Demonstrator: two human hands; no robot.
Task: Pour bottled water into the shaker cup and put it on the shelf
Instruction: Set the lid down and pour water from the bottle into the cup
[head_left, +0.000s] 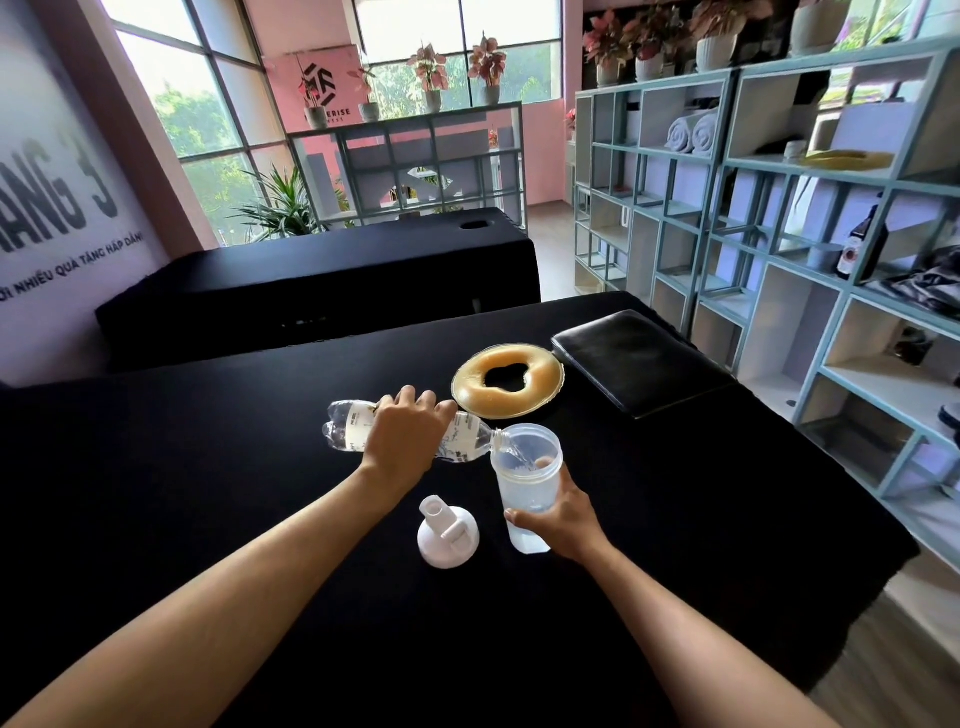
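Note:
My left hand (402, 434) grips a clear plastic water bottle (467, 441) tipped almost flat, its mouth over the rim of the translucent shaker cup (527, 470). A thin stream of water runs into the cup, which holds some water at the bottom. My right hand (556, 519) wraps the cup's lower part and holds it upright on the black table (208, 493). The cup's white lid (448, 532) lies on the table just left of the cup, in front of the bottle.
A yellow ring-shaped cushion (508, 382) and a black pad (636, 358) lie beyond the cup. A pale blue shelf unit (831, 291) with open compartments runs along the right side, holding towels, a dark bottle and other items. Another black table stands behind.

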